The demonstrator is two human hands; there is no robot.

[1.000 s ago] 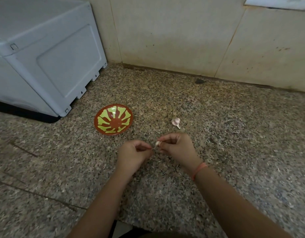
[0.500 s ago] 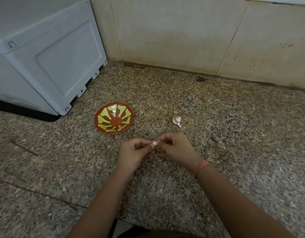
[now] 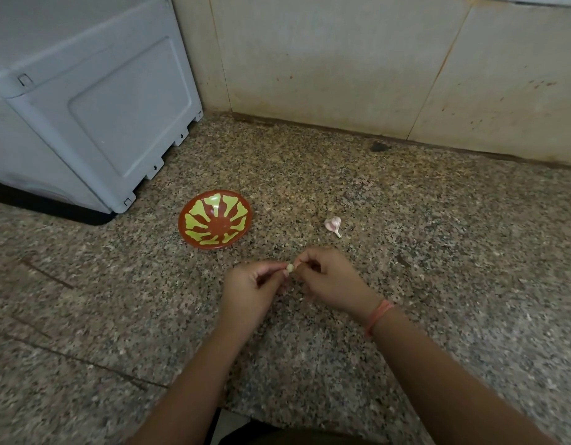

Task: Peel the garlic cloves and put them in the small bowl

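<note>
Our left hand and right hand each keep a tight grip, pinching the garlic clove. We should pull the skin off gently. The small bowl waits at ten o'clock.

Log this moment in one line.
step: peeling | left hand, right hand: pinch garlic clove | small bowl: empty | garlic piece: on counter

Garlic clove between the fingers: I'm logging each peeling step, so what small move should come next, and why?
Probably the left hand should carry the garlic clove to the small bowl. It and the right hand both pinch the clove, which looks pale and bare, though leftover skin is too small to tell. The bowl lies on the left, with no clove in it.
</note>
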